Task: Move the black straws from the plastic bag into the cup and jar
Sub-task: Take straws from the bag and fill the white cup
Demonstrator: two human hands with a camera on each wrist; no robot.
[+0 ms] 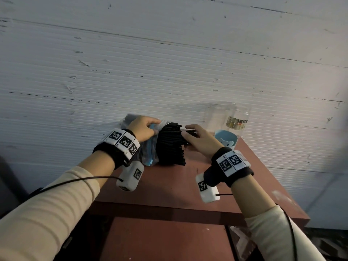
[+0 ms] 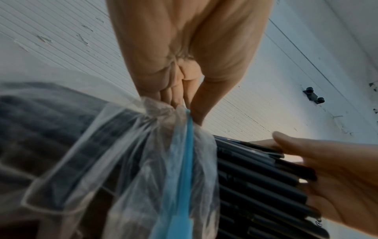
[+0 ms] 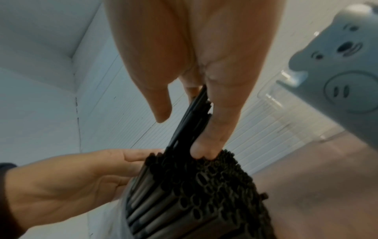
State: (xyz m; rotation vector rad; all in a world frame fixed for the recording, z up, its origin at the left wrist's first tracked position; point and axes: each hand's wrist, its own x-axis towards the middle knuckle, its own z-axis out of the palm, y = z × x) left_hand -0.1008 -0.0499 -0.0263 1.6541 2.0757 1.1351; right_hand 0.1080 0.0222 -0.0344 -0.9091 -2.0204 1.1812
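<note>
A thick bundle of black straws (image 1: 170,144) lies on the red-brown table (image 1: 169,185), half inside a clear plastic bag (image 1: 148,147) with a blue strip. My left hand (image 1: 145,129) pinches the bag's bunched top edge (image 2: 163,110). My right hand (image 1: 195,137) pinches a few straws (image 3: 196,116) at the top of the bundle, between thumb and fingers, at the open end (image 3: 204,186). A light blue cup (image 1: 226,139) with cartoon faces stands just right of my right hand. A clear jar (image 1: 219,114) stands behind the cup by the wall.
A second clear container with a printed label (image 1: 238,120) stands right of the jar. A white ribbed wall (image 1: 169,63) rises directly behind the table. The table's front edge (image 1: 188,213) and right edge drop off, with a lower shelf below.
</note>
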